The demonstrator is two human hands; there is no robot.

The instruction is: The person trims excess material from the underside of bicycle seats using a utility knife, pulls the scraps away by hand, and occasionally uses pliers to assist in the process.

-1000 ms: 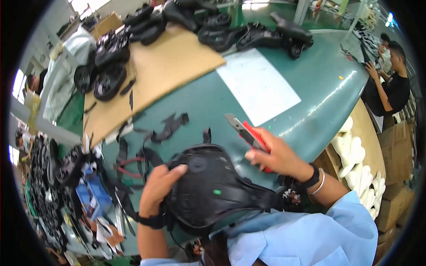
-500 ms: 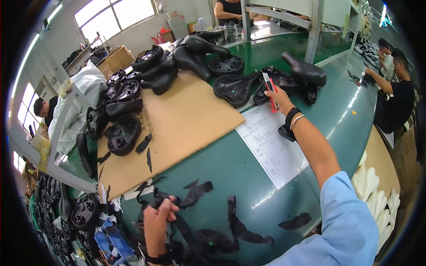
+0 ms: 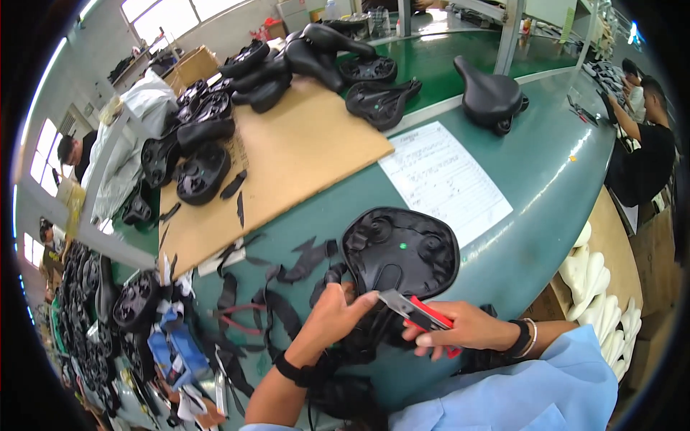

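In front of me a black bicycle saddle [image 3: 424, 255] is tilted with its hollow underside showing and a small green dot inside. My left hand [image 3: 332, 316] grips it at its lower left edge; those fingers are partly hidden, and the thumb points toward the knife. My right hand [image 3: 463, 329] is closed around a red utility knife [image 3: 429, 317], its blade out beside the saddle's lower edge and close to my left thumb. Dark trimmed strips [image 3: 309, 262] lie on the green table to the left, near red-handled pliers [image 3: 241, 320].
Several saddles [image 3: 313, 61] are heaped around a cardboard sheet [image 3: 302, 147]. Another saddle [image 3: 491, 93] rests farther right, beyond a printed paper sheet [image 3: 445, 183]. White saddle-shaped pieces [image 3: 593, 276] are at the right. Co-workers [image 3: 643, 154] sit along the far right edge.
My right hand has come back toward me from the far saddles, still with the knife. A saddle is now before me, and my left hand has moved right from the strips onto it.
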